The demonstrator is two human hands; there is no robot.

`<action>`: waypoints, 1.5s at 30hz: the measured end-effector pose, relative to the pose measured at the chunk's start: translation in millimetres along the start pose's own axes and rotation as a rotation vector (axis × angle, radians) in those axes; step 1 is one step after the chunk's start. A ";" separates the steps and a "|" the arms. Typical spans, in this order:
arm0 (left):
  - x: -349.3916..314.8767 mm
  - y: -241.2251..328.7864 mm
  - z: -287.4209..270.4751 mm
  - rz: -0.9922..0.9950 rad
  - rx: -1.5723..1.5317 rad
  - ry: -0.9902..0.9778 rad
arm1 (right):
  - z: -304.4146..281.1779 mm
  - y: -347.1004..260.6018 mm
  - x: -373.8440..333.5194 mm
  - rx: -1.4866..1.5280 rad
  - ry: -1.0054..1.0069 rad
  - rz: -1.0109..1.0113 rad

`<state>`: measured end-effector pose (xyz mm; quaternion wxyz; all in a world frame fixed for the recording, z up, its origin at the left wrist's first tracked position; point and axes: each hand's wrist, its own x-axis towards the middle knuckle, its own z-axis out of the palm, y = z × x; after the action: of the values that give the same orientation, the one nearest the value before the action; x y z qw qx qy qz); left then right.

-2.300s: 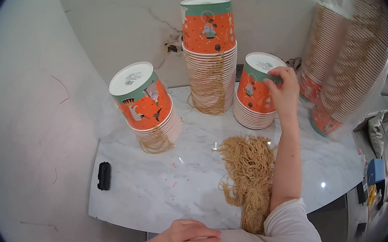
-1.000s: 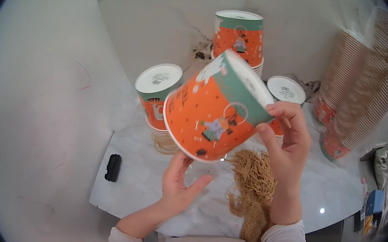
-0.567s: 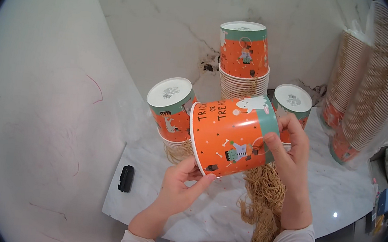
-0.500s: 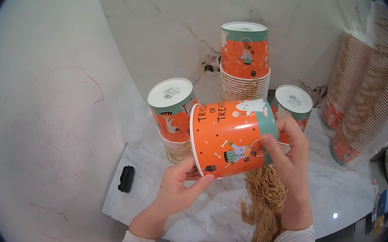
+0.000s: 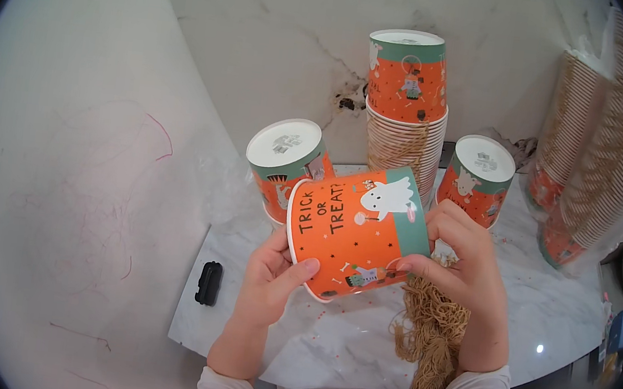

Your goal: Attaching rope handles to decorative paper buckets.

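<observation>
An orange paper bucket with a white rim, a green band and a ghost figure lies on its side in the air between my hands. My left hand grips the white rim, thumb on the outer wall. With my right hand I hold the green-banded base end. Behind it stand an upside-down bucket on the left, a tall stack of nested buckets in the middle and another upturned bucket on the right. Beneath my right wrist lies a bundle of tan cord.
Plastic-wrapped stacks of nested buckets lean at the far right. A small black case sits near the left edge of the marble-patterned table. Small red specks are scattered on the tabletop. A marbled wall rises behind.
The held bucket has turned about its length, bringing the ghost and lettering further round toward me. My left hand has shifted its grip along the rim. The whole view has moved slightly.
</observation>
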<state>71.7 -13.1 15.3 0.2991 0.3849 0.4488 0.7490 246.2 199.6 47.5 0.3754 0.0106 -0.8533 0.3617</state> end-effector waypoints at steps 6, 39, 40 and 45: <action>-5.6 9.9 8.9 -0.039 0.127 -0.081 | 4.0 6.8 0.4 0.177 0.108 0.240; -10.8 10.5 11.9 -0.142 0.128 -0.029 | 3.1 6.3 -1.7 0.123 0.110 0.248; -10.9 10.3 12.4 -0.156 0.125 -0.056 | 2.3 5.0 -1.7 0.122 0.110 0.249; -10.0 9.6 10.7 -0.172 0.148 -0.059 | -0.6 4.6 -3.4 0.093 0.094 0.224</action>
<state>85.0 -20.3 24.1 0.3459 0.3878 0.5252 0.6739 247.7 202.5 42.7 0.3712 -0.0842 -0.8131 0.4405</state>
